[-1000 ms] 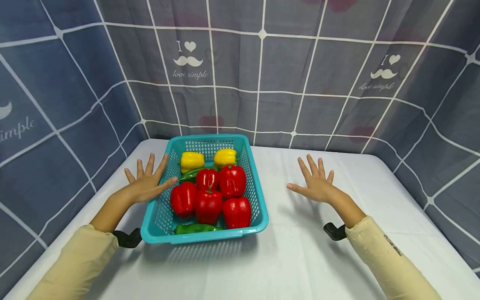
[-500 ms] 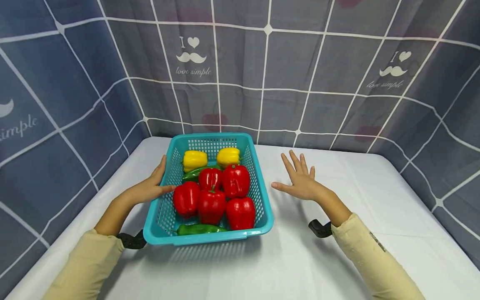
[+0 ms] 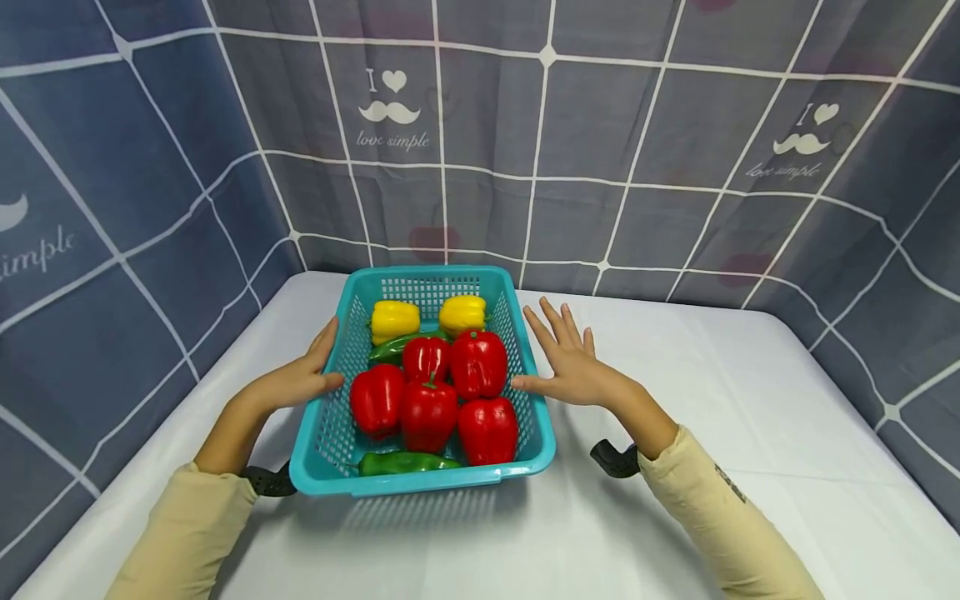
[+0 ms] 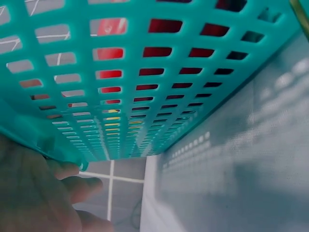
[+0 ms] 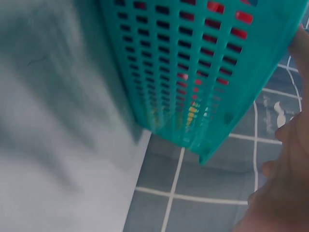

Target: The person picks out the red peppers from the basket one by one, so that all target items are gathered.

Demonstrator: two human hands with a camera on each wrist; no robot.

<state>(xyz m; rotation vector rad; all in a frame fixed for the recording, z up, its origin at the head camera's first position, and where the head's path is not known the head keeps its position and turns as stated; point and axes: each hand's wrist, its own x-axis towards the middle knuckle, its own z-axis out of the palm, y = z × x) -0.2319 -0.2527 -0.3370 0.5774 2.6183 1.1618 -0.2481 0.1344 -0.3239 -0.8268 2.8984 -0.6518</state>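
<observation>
A teal plastic basket (image 3: 420, 482) with perforated walls stands on the left part of the table. Several red bell peppers (image 3: 429, 417), two yellow bell peppers (image 3: 395, 321) and two long green peppers (image 3: 408, 463) lie inside it. The left hand (image 3: 296, 379) grips the basket's left rim, thumb over the top and fingers along the outside. In the left wrist view the fingers (image 4: 79, 188) show under the rim. On the right side, the right hand (image 3: 573, 371) has its fingers spread, with its thumb at the rim. Whether it touches is hard to tell.
White cloth (image 3: 735, 400) covers the table. Grey checked curtains (image 3: 600, 125) with white lines enclose the back, left and right sides. Black wrist straps with mounts (image 3: 615, 458) sit at both cuffs.
The left hand has closed in from spread fingers onto the basket's left rim. The right hand has moved left, from over the cloth to the basket's right rim.
</observation>
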